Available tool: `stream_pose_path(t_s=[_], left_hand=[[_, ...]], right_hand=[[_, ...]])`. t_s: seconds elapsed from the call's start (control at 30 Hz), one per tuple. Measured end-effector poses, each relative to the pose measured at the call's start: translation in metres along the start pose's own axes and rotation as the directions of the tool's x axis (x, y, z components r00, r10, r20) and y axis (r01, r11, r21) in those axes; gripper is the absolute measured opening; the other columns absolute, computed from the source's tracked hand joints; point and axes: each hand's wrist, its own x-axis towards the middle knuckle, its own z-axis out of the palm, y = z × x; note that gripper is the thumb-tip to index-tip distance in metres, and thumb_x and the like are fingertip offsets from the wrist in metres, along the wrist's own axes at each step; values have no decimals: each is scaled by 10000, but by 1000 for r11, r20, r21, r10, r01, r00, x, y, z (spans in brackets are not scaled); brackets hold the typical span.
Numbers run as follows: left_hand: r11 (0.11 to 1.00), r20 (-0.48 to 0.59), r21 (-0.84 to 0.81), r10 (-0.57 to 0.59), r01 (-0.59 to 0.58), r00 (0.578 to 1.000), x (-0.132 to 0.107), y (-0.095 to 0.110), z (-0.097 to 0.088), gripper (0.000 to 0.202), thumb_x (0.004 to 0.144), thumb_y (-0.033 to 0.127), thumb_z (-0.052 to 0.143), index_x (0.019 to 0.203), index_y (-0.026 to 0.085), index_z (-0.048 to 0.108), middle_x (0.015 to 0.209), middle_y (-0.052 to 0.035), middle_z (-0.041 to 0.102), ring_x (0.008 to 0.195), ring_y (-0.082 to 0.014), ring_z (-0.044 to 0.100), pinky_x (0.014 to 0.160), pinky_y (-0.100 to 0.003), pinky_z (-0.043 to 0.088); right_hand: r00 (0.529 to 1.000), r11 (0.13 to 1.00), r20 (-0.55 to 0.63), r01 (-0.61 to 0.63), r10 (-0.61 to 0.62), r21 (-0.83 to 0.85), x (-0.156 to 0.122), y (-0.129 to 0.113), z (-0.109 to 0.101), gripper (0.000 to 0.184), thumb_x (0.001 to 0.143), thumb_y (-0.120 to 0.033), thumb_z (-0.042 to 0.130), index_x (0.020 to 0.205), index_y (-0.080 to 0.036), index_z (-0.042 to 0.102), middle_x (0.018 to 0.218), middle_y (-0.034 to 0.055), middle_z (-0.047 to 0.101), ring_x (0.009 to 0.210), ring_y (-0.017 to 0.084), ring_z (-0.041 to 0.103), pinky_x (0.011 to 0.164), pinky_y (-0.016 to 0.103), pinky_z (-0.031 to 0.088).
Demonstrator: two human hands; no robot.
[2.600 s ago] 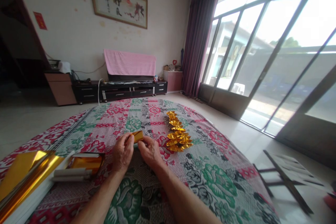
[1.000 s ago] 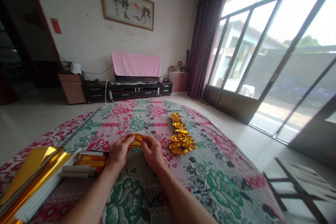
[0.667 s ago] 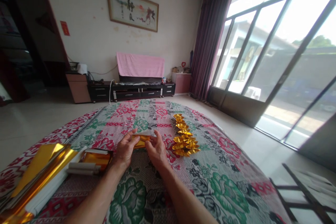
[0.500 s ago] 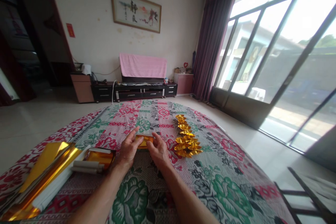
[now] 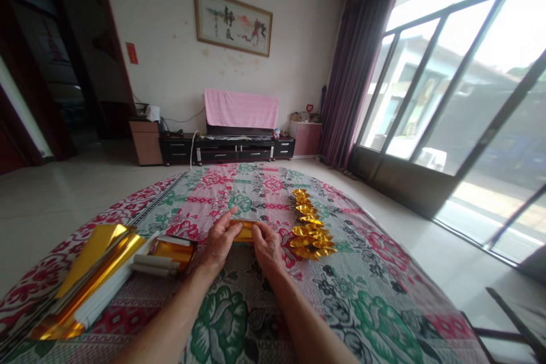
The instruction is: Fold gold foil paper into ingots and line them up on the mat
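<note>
A small sheet of gold foil paper point(image 5: 244, 232) is stretched between my two hands, above the middle of the cloth-covered table. My left hand point(image 5: 220, 242) pinches its left end, thumb on top and the forefinger extended beyond it. At the other end my right hand point(image 5: 268, 244) grips the paper between thumb and curled fingers. To the right of that hand runs a row of folded gold paper ingots point(image 5: 310, 227). Beside my left forearm lie white paper rolls point(image 5: 154, 264) and a gold foil stack point(image 5: 174, 250).
Large gold foil sheets point(image 5: 100, 261) lie rolled and folded at the table's left. A flowered cloth point(image 5: 222, 318) covers the round table. Beyond it stands a black TV cabinet point(image 5: 234, 151) with a pink towel point(image 5: 241, 108) above. A dark chair frame point(image 5: 512, 318) is at the lower right.
My right fingers have curled down over the foil paper, which now looks flatter and narrower. The whole view has shifted, so the scene sits slightly further right.
</note>
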Motion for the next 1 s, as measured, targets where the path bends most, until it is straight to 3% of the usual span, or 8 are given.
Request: stream_pose_path(t_s=[0.3,0.5,0.73,1.0], left_hand=[[998,-30,63,4,-2,1000,-1,0,-1,562,610,329,679,1130,154,561,738,5,625,659,-129,567,644,-232,432],[999,-67,-6,-34,34,997,1,1,-1,445,560,340,717,943,138,618,774,-8,637,698,-131,568,684,-233,423],[998,-72,-26,-52,50,996,2,-2,-2,329,513,349,730,745,152,607,632,38,592,591,-101,521,613,-216,388],[997,-87,-43,-64,61,994,0,1,1,298,508,319,730,718,152,601,586,52,561,544,-76,478,560,-192,352]], right_hand=[[999,998,5,-35,35,49,0,-3,0,338,780,-391,459,837,-127,663,617,-10,562,538,108,466,518,199,406],[1000,999,-13,-7,8,35,0,0,0,317,780,-399,460,792,-146,651,577,-27,536,519,99,439,519,193,395],[1000,999,-18,-15,16,42,0,-3,0,308,779,-382,468,825,-138,651,657,5,595,591,127,511,548,205,424],[999,998,-14,-40,40,41,0,-3,-1,328,783,-395,460,853,-140,654,670,6,606,577,123,514,536,202,432]])
